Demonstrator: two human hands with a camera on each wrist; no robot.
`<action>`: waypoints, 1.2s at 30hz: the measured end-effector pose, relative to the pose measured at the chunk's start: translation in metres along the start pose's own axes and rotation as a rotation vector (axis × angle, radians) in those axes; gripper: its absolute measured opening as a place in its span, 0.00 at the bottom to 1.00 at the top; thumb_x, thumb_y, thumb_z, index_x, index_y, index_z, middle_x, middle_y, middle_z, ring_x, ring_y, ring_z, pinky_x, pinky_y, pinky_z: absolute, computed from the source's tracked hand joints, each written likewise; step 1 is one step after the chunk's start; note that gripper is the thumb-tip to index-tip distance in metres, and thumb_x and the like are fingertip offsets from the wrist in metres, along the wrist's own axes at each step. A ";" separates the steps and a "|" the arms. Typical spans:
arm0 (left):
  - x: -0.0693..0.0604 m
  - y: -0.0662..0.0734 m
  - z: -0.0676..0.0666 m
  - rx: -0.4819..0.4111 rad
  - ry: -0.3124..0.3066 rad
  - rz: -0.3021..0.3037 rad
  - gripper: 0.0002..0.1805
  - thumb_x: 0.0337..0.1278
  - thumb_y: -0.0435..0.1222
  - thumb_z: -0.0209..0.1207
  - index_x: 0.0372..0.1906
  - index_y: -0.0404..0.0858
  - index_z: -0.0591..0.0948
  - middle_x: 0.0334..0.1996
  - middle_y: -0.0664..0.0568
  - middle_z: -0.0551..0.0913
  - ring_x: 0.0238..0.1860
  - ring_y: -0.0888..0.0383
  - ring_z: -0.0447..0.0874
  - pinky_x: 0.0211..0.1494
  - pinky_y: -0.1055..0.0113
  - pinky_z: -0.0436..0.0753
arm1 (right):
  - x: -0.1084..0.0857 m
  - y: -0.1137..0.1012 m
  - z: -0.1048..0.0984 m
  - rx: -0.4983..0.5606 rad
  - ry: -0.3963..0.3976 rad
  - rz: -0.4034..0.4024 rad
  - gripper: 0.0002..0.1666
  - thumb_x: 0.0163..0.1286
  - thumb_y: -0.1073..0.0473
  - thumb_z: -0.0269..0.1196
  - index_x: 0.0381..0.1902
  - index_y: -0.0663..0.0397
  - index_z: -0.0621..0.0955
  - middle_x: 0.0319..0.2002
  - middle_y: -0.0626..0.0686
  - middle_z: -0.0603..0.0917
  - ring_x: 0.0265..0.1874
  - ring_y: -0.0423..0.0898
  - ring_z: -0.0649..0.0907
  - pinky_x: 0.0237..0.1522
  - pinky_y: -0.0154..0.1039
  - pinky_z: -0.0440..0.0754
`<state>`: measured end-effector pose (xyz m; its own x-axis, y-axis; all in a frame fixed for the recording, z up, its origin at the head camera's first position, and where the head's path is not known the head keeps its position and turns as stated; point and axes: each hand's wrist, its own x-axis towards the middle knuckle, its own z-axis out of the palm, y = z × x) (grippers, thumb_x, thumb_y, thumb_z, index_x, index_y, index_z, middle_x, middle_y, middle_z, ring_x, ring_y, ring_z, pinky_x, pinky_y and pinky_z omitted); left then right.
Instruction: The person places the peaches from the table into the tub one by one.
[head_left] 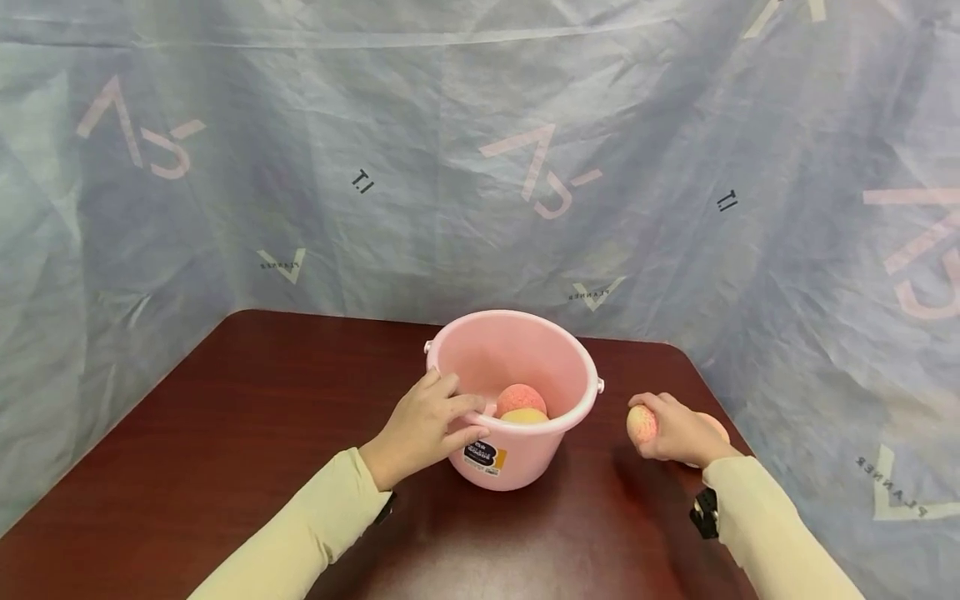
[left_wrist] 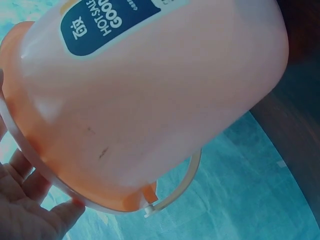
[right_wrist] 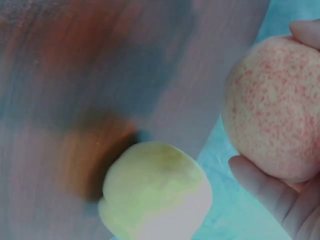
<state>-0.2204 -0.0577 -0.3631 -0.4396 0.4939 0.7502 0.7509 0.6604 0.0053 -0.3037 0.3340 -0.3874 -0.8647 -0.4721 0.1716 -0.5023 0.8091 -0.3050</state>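
Note:
A pink plastic bucket (head_left: pixel 525 457) stands upright on the table, with a reddish peach (head_left: pixel 521 398) and a yellowish one (head_left: pixel 525 415) showing inside it. My left hand (head_left: pixel 427 421) holds the bucket's near-left rim, thumb outside and fingers over the edge. To the right of the bucket, my right hand (head_left: pixel 681 431) grips a speckled pink-and-cream peach (right_wrist: pixel 275 110), lifted above the table. Another peach (right_wrist: pixel 157 192), pale yellow-green, lies on the table below that hand; in the head view the hand and wrist hide much of it.
The dark red-brown table (head_left: pixel 187 442) has its right edge close to the right hand. A grey printed cloth (head_left: pixel 420 200) hangs behind and along the sides. A pale handle (left_wrist: pixel 192 172) hangs from the bucket's side.

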 end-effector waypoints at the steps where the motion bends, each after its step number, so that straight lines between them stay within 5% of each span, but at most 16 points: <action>1: 0.000 0.000 0.000 0.004 0.002 -0.002 0.14 0.43 0.46 0.72 0.36 0.44 0.86 0.26 0.53 0.69 0.30 0.56 0.64 0.36 0.64 0.70 | 0.002 -0.001 -0.002 -0.009 -0.005 0.001 0.31 0.46 0.60 0.69 0.52 0.51 0.75 0.43 0.53 0.75 0.37 0.46 0.74 0.33 0.42 0.73; 9: -0.001 -0.001 0.000 0.009 0.016 0.005 0.14 0.44 0.46 0.71 0.36 0.44 0.85 0.26 0.53 0.68 0.29 0.57 0.64 0.35 0.64 0.70 | 0.003 -0.012 -0.012 -0.011 -0.056 0.033 0.33 0.48 0.56 0.70 0.54 0.45 0.74 0.46 0.51 0.74 0.37 0.44 0.75 0.31 0.43 0.71; 16: -0.001 -0.001 0.002 0.010 0.026 0.019 0.13 0.44 0.46 0.71 0.35 0.44 0.85 0.26 0.53 0.68 0.29 0.57 0.64 0.36 0.64 0.70 | 0.002 -0.017 -0.020 0.050 -0.001 -0.032 0.33 0.46 0.60 0.70 0.53 0.53 0.75 0.46 0.56 0.74 0.35 0.46 0.74 0.33 0.42 0.74; 29: 0.000 0.000 0.002 0.043 0.005 0.007 0.14 0.45 0.47 0.70 0.35 0.45 0.85 0.25 0.54 0.66 0.29 0.57 0.63 0.32 0.65 0.69 | 0.011 -0.034 -0.035 0.016 0.158 -0.111 0.35 0.42 0.62 0.72 0.52 0.57 0.77 0.48 0.59 0.76 0.42 0.51 0.76 0.39 0.48 0.77; 36: -0.002 0.000 0.002 0.064 -0.021 0.004 0.15 0.45 0.49 0.69 0.36 0.45 0.84 0.25 0.54 0.66 0.29 0.57 0.64 0.31 0.66 0.71 | 0.015 -0.039 -0.038 0.008 0.180 -0.154 0.34 0.41 0.62 0.73 0.51 0.58 0.77 0.47 0.59 0.77 0.44 0.52 0.76 0.39 0.47 0.77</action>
<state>-0.2211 -0.0573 -0.3659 -0.4472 0.5082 0.7361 0.7203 0.6924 -0.0405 -0.2971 0.3087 -0.3368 -0.7655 -0.5187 0.3808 -0.6286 0.7293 -0.2701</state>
